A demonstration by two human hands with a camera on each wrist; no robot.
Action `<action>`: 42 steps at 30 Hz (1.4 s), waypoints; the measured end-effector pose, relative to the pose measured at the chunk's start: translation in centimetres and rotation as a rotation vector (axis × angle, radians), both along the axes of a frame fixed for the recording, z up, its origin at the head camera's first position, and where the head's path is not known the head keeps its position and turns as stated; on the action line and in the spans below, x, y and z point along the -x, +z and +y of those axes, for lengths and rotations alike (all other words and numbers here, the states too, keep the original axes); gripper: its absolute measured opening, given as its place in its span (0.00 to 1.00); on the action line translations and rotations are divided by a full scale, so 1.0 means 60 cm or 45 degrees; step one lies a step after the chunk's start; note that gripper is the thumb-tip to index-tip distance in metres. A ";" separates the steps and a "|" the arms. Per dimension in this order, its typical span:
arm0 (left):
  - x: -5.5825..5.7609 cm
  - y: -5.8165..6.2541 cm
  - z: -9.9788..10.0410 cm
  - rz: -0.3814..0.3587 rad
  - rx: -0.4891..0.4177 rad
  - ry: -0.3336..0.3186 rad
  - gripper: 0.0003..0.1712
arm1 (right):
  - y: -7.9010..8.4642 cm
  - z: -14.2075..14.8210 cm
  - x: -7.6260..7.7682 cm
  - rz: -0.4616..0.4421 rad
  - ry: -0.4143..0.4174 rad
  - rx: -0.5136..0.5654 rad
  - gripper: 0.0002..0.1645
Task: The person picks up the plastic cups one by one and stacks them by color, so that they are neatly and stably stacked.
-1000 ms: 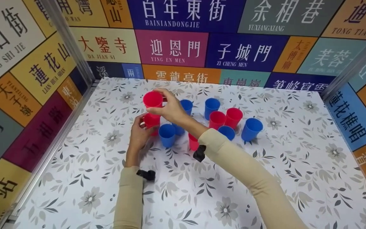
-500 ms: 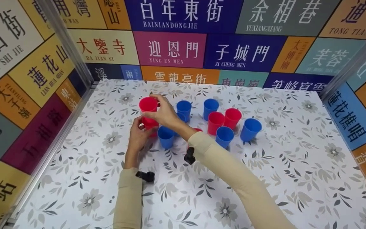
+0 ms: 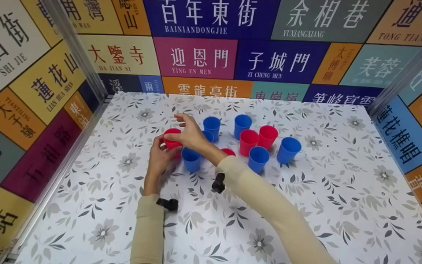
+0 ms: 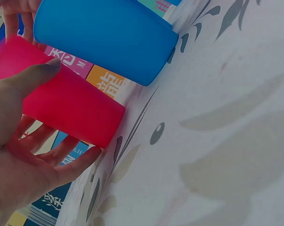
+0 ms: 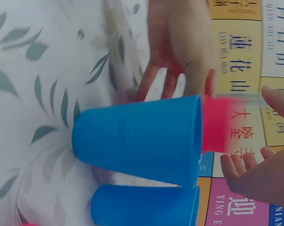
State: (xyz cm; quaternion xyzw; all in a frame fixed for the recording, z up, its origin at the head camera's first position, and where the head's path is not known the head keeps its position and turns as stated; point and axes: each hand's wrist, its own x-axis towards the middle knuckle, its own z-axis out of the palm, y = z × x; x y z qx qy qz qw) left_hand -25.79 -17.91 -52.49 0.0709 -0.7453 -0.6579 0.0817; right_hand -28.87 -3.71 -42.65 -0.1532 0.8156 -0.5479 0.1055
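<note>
At the left of the cup group, my left hand [image 3: 158, 157] holds a red cup [image 3: 173, 144] upright, its fingers and thumb round the wall. In the left wrist view the thumb lies along one side of this red cup [image 4: 80, 106] and the fingers along the other. My right hand [image 3: 195, 137] is just above and beside the rim, fingers spread and apart from the thumb. The right wrist view shows that right hand [image 5: 262, 174] open beside the blurred red cup [image 5: 217, 125]. A blue cup [image 3: 191, 160] stands close to the left hand's right side.
More blue cups [image 3: 211, 128] stand behind the right hand and to the right [image 3: 289, 150]. Two red cups [image 3: 248, 143] stand side by side there. Another red cup [image 3: 228, 151] is mostly hidden by the right forearm. Printed panels [image 3: 200, 57] wall the floral-covered table [image 3: 211, 227].
The red cup in my right hand has gone down into the red cup in my left, and the right fingers have let go. My left hand has stayed in place.
</note>
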 end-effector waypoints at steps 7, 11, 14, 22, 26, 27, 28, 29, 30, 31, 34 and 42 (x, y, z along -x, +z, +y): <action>-0.003 0.001 0.004 -0.006 -0.015 -0.003 0.43 | 0.015 0.030 -0.028 0.042 0.012 0.113 0.44; -0.003 0.002 0.004 -0.015 -0.002 -0.003 0.43 | 0.031 0.056 -0.041 0.090 0.010 0.159 0.43; -0.003 0.000 0.003 -0.023 0.005 -0.004 0.44 | 0.042 0.080 -0.049 0.130 0.009 0.180 0.43; -0.002 0.002 0.004 -0.129 0.021 0.003 0.46 | 0.056 0.144 -0.073 0.219 -0.035 0.237 0.43; -0.001 0.005 0.003 -0.138 0.007 -0.003 0.46 | 0.053 0.170 -0.085 0.255 -0.088 0.264 0.42; -0.001 0.005 0.003 -0.139 0.005 -0.002 0.46 | 0.051 0.176 -0.088 0.262 -0.099 0.273 0.42; -0.002 0.004 0.002 -0.141 0.002 -0.001 0.46 | 0.046 0.181 -0.091 0.265 -0.111 0.281 0.42; -0.002 0.005 0.002 -0.147 0.007 0.003 0.45 | 0.042 0.185 -0.093 0.270 -0.119 0.283 0.42; -0.002 0.005 0.001 -0.148 0.008 0.005 0.45 | 0.038 0.190 -0.096 0.273 -0.124 0.279 0.42; -0.002 0.005 0.001 -0.151 0.012 0.008 0.45 | 0.033 0.194 -0.098 0.272 -0.126 0.277 0.42; -0.002 0.005 0.000 -0.154 0.017 0.011 0.45 | 0.018 0.204 -0.104 0.244 -0.134 0.267 0.43; -0.001 0.006 0.003 -0.144 0.019 -0.001 0.46 | -0.014 0.223 -0.109 0.171 -0.195 0.259 0.43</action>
